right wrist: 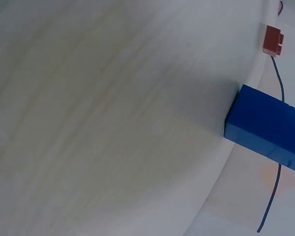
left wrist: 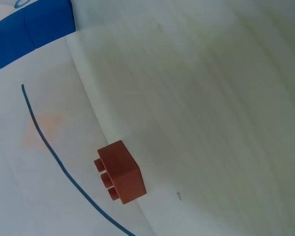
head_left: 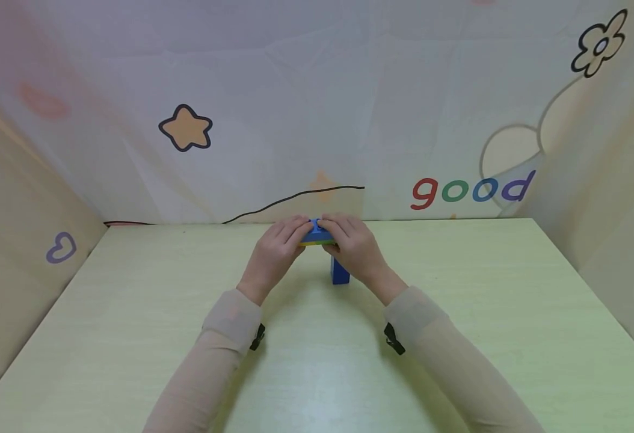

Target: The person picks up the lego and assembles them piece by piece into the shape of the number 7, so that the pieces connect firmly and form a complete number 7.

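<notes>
Near the back of the table both hands hold a blue toy brick (head_left: 317, 236) with studs on top. A thin yellow and green layer (head_left: 317, 243) shows along its underside. My left hand (head_left: 278, 251) grips the left end, fingers over the top. The right hand (head_left: 357, 251) grips the other end in the same way. Below the right hand stands an upright blue brick column (head_left: 340, 273), its upper part hidden by that hand. Seams show between its bricks in the left wrist view. Whether the held brick touches the column cannot be told.
A reddish-brown brick (left wrist: 123, 172) with studs on one side stands on the table near the back wall, hidden in the head view. Behind the pale table (head_left: 187, 325) hangs a printed cloth (head_left: 295, 108), with side walls left and right.
</notes>
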The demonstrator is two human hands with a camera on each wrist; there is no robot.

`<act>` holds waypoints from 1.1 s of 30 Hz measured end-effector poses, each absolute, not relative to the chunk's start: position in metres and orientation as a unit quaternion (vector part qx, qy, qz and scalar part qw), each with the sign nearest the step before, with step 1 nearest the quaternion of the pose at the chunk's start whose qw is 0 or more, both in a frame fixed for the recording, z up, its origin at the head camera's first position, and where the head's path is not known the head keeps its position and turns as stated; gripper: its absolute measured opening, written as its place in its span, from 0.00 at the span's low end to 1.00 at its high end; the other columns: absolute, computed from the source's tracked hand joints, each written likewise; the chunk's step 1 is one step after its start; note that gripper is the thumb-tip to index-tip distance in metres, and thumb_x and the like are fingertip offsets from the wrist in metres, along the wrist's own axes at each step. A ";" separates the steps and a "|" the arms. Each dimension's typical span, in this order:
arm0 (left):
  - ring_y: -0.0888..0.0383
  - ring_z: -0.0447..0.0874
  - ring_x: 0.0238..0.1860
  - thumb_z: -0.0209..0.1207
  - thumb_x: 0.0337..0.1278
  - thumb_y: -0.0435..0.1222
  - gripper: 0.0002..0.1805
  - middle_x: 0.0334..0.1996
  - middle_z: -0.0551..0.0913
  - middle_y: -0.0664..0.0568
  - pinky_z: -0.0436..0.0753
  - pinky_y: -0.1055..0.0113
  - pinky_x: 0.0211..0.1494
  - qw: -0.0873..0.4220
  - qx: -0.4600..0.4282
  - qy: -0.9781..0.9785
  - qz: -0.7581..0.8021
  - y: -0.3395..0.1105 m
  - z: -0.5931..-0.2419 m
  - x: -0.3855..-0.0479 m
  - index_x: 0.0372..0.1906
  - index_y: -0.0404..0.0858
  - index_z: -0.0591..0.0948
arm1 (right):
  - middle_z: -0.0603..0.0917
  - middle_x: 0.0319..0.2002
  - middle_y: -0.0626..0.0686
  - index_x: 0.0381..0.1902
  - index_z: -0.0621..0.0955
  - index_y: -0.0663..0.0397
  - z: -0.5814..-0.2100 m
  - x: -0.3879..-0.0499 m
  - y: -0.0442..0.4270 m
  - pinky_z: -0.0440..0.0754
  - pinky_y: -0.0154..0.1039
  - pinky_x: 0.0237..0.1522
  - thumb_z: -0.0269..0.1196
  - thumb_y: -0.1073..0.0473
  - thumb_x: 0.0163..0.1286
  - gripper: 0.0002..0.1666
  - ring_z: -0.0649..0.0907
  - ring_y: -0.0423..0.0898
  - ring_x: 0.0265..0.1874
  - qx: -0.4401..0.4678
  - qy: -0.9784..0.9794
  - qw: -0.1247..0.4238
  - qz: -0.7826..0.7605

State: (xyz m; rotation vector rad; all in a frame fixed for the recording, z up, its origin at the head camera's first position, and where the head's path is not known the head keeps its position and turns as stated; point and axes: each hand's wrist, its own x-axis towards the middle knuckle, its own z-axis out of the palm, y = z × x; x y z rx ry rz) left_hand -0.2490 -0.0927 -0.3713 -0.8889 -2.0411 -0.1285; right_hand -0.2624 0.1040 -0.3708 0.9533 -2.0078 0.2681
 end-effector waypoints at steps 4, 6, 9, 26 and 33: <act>0.51 0.82 0.52 0.74 0.39 0.33 0.28 0.50 0.83 0.46 0.81 0.63 0.58 0.438 -0.356 -0.824 -0.051 -0.093 -0.371 -0.250 0.51 0.36 0.78 | 0.81 0.53 0.58 0.53 0.78 0.61 -0.370 -0.262 0.110 0.80 0.48 0.59 0.75 0.58 0.51 0.32 0.80 0.54 0.54 0.373 -0.838 0.339 0.207; 0.52 0.81 0.53 0.74 0.39 0.33 0.29 0.51 0.82 0.47 0.81 0.64 0.59 0.432 -0.353 -0.829 -0.048 -0.093 -0.371 -0.250 0.52 0.36 0.78 | 0.79 0.56 0.59 0.56 0.76 0.62 -0.367 -0.261 0.115 0.76 0.50 0.62 0.74 0.58 0.52 0.34 0.76 0.55 0.58 0.353 -0.851 0.275 0.275; 0.52 0.80 0.54 0.74 0.40 0.34 0.29 0.52 0.82 0.48 0.80 0.63 0.60 0.418 -0.347 -0.838 -0.046 -0.094 -0.371 -0.249 0.53 0.38 0.77 | 0.75 0.60 0.61 0.61 0.71 0.62 -0.361 -0.260 0.124 0.72 0.54 0.66 0.71 0.59 0.57 0.36 0.72 0.57 0.62 0.297 -0.859 0.156 0.386; 0.51 0.78 0.56 0.72 0.45 0.39 0.30 0.55 0.78 0.47 0.80 0.62 0.61 0.357 -0.343 -0.859 -0.131 -0.096 -0.367 -0.244 0.56 0.39 0.76 | 0.77 0.57 0.62 0.61 0.72 0.60 -0.351 -0.265 0.154 0.80 0.48 0.59 0.63 0.61 0.66 0.26 0.78 0.56 0.56 0.192 -0.832 -0.093 0.512; 0.48 0.76 0.59 0.69 0.50 0.44 0.36 0.58 0.76 0.43 0.81 0.57 0.59 0.317 -0.283 -0.883 -0.199 -0.113 -0.369 -0.243 0.63 0.36 0.69 | 0.77 0.56 0.62 0.60 0.72 0.61 -0.351 -0.264 0.155 0.82 0.43 0.57 0.63 0.62 0.65 0.26 0.79 0.56 0.55 0.192 -0.830 -0.102 0.514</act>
